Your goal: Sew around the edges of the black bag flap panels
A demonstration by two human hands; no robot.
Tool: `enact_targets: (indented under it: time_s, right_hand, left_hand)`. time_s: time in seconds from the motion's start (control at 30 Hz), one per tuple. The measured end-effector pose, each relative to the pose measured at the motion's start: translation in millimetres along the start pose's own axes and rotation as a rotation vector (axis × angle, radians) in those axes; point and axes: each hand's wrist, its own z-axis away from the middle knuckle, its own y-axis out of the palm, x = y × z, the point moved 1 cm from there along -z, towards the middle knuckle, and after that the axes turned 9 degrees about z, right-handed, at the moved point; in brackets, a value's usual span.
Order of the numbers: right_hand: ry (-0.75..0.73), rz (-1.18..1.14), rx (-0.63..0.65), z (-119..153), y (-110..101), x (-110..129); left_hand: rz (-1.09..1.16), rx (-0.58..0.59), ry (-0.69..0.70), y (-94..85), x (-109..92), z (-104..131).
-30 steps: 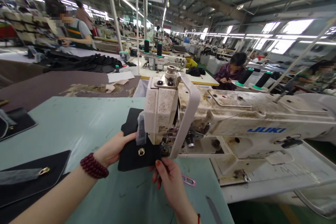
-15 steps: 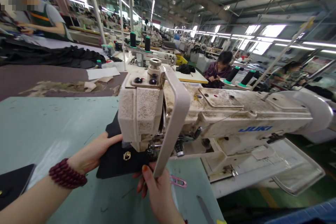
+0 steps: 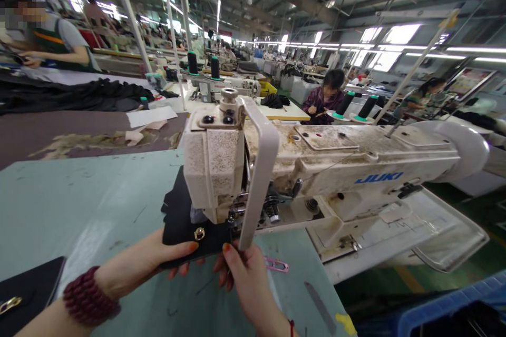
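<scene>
A black panel point(image 3: 179, 226) of leather-like material, with a gold metal clasp point(image 3: 200, 234), lies partly under the head of a white sewing machine point(image 3: 215, 168). My left hand point(image 3: 169, 253) grips the panel's near edge, thumb on top beside the clasp and fingers underneath. At the panel's right corner, close to the needle area, my right hand point(image 3: 243, 268) pinches the edge between thumb and fingers. The needle and presser foot are mostly hidden behind the machine's pale guard bar point(image 3: 259, 179).
Another black panel point(image 3: 29, 292) with gold hardware lies at the left on the green tabletop point(image 3: 98, 195). A pink clip-like item point(image 3: 276, 264) and a thin metal blade point(image 3: 319, 305) lie right of my right hand. A blue crate point(image 3: 446, 300) stands lower right. Co-workers sit beyond.
My left hand has shifted from the panel's far left side to its near edge, thumb now beside the clasp. The right hand keeps its pinch. The view has shifted slightly.
</scene>
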Motion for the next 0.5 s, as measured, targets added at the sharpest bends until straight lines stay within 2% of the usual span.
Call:
enact_targets:
  time_s: [0.17, 0.5]
  right_hand:
    - [0.002, -0.029, -0.049, -3.7, 4.3, -0.1]
    - [0.101, -0.082, -0.092, -12.8, 10.6, 4.9]
  left_hand:
    - [-0.016, -0.02, 0.001, -2.3, -3.6, -3.3]
    - [0.057, -0.05, -0.002, -10.1, -5.8, -16.6]
